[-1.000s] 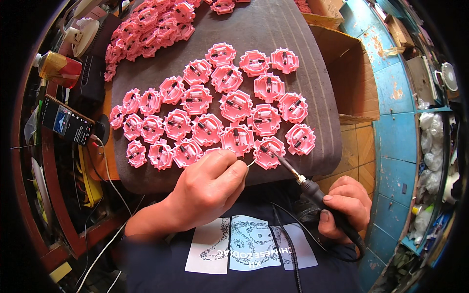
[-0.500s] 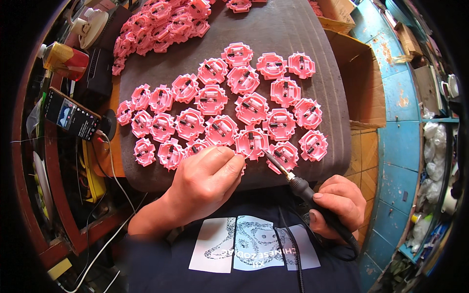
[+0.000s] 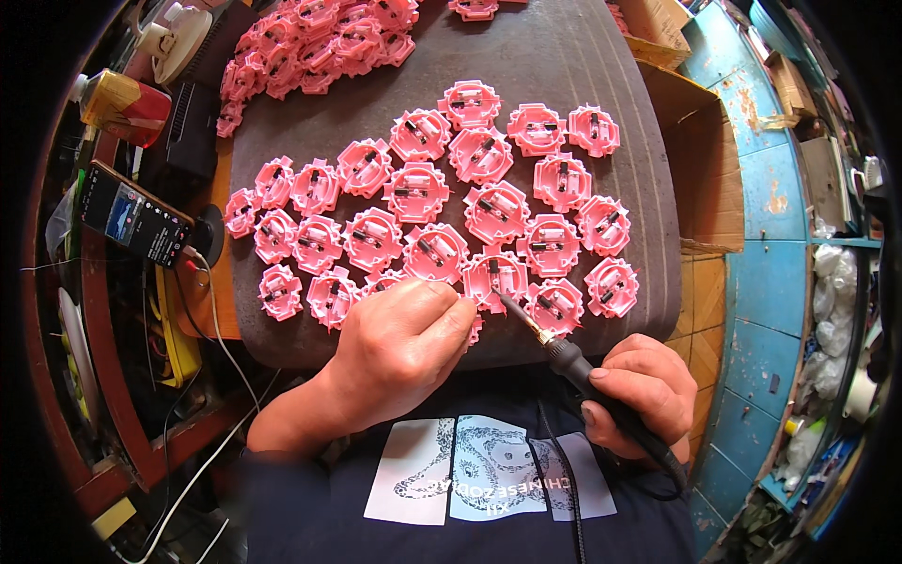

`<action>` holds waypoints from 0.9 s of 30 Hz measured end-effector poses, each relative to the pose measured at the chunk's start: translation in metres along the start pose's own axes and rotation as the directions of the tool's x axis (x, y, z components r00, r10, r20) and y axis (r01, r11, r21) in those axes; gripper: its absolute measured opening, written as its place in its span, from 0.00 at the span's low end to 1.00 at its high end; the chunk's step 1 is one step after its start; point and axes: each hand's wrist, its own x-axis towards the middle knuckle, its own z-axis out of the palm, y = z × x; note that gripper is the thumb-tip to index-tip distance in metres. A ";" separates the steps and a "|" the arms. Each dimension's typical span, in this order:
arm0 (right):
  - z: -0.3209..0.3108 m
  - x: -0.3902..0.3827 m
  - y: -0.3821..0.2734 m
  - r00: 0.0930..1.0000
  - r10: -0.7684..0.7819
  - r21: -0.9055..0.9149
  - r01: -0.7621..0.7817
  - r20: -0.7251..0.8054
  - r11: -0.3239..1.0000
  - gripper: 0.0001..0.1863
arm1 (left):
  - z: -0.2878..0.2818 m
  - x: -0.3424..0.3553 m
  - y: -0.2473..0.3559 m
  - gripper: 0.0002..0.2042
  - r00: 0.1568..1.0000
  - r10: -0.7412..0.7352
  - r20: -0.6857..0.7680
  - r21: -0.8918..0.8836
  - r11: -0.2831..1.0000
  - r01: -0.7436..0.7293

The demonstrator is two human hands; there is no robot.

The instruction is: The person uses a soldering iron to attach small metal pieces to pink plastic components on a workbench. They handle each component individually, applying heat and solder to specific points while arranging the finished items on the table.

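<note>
Soldering iron in right hand (gripped)

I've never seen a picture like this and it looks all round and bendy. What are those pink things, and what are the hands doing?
The picture comes from a camera worn on a person's head, looking down, and its wide lens bends the edges. Those are the person's own two hands. On the grey mat lie many pink plastic pieces, each with a small dark part inside, and more are heaped at the far end. The right hand holds a soldering iron, with its tip at one pink piece. The left hand rests beside that piece, fingers pinched together. A phone lies to the left.
</note>
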 end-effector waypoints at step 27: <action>-0.011 0.009 -0.006 0.998 0.019 -0.035 -0.017 0.057 0.999 0.20 | -0.004 -0.001 0.001 0.11 0.993 -0.079 -0.092 -0.077 0.994 0.072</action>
